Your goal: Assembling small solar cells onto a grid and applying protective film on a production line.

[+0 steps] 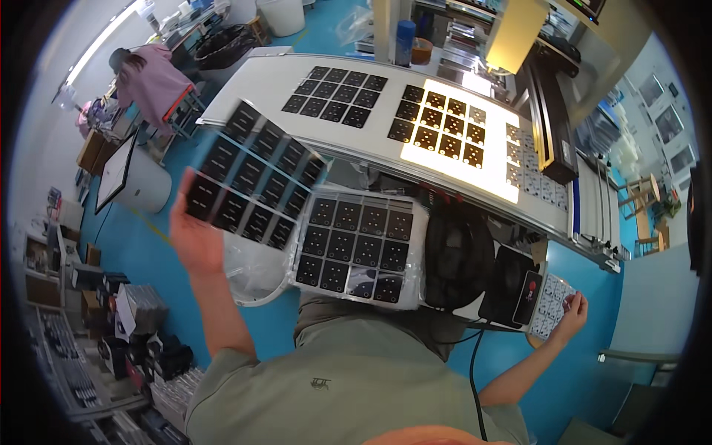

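1. The left hand (194,236) is lifted up on the left side. It grips the near left corner of a sheet of black square plates (253,175), with the thumb on top and the fingers behind.
2. This sheet hangs in the air and tilts. It is blurry, and it sits above the left edge of the stack below.
3. Right under it lies a stack of black plate sheets (358,243) on a white tray (259,297), just in front of the person.
4. The right hand (569,313) is low on the right side. Its fingers curl around the edge of a small white sheet of plates (550,305) and pinch it.
5. Just left of that hand is a black box with a red button (528,295).
6. A big black round thing (457,256) sits between the stack and the box.
7. Farther away runs a long white belt table (259,78). Two more sheets of black plates lie on it, one dark (336,96) and one under a bright lamp light (443,127).
8. Far off to the left, another person in a pink top (152,81) bends over a desk.
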Demonstrator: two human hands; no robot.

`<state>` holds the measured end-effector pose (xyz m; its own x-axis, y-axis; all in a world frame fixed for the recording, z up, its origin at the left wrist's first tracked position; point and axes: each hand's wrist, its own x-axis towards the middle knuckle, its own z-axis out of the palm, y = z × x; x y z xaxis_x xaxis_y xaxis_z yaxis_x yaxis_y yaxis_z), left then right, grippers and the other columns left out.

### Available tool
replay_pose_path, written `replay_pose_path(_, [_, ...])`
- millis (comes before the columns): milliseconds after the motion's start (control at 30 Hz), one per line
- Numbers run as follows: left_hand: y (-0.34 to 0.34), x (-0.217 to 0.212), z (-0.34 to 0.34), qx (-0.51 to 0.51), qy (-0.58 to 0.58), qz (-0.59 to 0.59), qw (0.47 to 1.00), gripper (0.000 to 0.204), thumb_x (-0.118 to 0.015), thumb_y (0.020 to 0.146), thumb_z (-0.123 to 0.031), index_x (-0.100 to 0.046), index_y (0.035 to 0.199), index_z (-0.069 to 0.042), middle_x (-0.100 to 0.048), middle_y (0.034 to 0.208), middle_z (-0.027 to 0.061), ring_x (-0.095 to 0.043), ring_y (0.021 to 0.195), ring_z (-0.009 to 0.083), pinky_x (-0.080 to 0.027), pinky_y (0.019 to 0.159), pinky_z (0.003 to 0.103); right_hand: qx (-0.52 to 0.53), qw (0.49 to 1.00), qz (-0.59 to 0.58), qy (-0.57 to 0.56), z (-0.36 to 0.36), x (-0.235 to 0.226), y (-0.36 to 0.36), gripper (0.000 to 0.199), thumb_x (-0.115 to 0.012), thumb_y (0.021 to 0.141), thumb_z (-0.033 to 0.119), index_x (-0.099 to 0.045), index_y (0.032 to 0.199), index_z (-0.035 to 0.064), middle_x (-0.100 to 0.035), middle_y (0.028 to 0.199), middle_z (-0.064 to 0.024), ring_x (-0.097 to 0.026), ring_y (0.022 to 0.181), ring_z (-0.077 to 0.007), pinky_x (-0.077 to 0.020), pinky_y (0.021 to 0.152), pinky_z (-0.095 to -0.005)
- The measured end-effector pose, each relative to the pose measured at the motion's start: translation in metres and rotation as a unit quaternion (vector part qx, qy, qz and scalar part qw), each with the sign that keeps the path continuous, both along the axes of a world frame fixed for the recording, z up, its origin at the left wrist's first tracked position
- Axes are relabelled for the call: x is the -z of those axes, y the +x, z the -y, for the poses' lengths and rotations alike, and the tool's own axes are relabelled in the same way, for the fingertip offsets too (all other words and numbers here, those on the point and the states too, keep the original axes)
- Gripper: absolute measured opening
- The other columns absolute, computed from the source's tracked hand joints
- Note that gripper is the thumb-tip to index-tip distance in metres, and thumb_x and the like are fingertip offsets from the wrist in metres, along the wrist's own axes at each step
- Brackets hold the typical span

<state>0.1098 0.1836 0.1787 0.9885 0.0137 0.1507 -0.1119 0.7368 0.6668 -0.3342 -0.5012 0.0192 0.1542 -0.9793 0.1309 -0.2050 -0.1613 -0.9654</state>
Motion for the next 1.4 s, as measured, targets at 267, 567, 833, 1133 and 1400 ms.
replay_pose_path(267, [0.150,-0.055,-0.059,-0.096,0.166,0.100,0.976,0.046,-0.043,0.110,-0.020,-0.058,0.146,0.002,-0.064,0.145,0.0117,-0.062,0.133,0.0257,-0.046,0.116,0.040,-0.041,0.998,0.017,0.042,-0.053,0.010,0.044,0.023,-0.064,0.107,0.026,-0.070,0.109,0.0036,-0.065,0.088,-0.0008,-0.062,0.082,-0.0103,-0.0521,0.073,-0.0262])
replay_pose_path(567, [0.365,-0.061,-0.061,-0.017,0.087,-0.017,0.996,0.040,-0.043,0.106,-0.017,-0.066,0.132,0.003,-0.070,0.133,0.0206,-0.068,0.120,0.0375,-0.052,0.110,0.052,-0.071,0.996,-0.033,0.034,-0.090,-0.001,0.044,0.020,-0.063,0.108,0.024,-0.069,0.103,0.0055,-0.065,0.083,0.0008,-0.060,0.075,-0.0079,-0.0484,0.068,-0.0234])
replay_pose_path(833, [0.494,0.104,-0.112,-0.235,0.362,-0.170,0.886,0.061,-0.048,0.104,-0.044,-0.060,0.137,0.006,-0.068,0.134,0.0241,-0.062,0.128,0.0455,-0.045,0.112,0.062,-0.079,0.994,-0.053,0.049,-0.089,-0.004,0.051,0.019,-0.062,0.108,0.024,-0.069,0.106,0.0055,-0.065,0.083,0.0005,-0.061,0.075,-0.0080,-0.0486,0.067,-0.0236])
replay_pose_path(1133, [0.374,0.153,-0.031,-0.168,0.862,-0.058,0.474,0.102,-0.055,0.095,-0.070,-0.033,0.162,0.003,-0.029,0.171,0.0225,-0.020,0.160,0.0402,-0.015,0.127,0.062,-0.063,0.994,-0.066,0.054,-0.088,-0.011,0.060,0.020,-0.064,0.107,0.023,-0.069,0.105,0.0041,-0.066,0.084,0.0002,-0.061,0.075,-0.0078,-0.0492,0.068,-0.0242])
replay_pose_path(1400, [0.353,0.121,-0.009,-0.124,0.885,-0.066,0.443,0.108,-0.044,0.095,-0.078,-0.023,0.167,0.000,-0.019,0.176,0.0138,-0.011,0.164,0.0354,-0.006,0.129,0.061,-0.143,0.987,-0.067,0.036,-0.105,-0.020,0.090,0.021,-0.062,0.109,0.022,-0.070,0.110,0.0026,-0.069,0.088,-0.0011,-0.062,0.077,-0.0081,-0.0506,0.069,-0.0243])
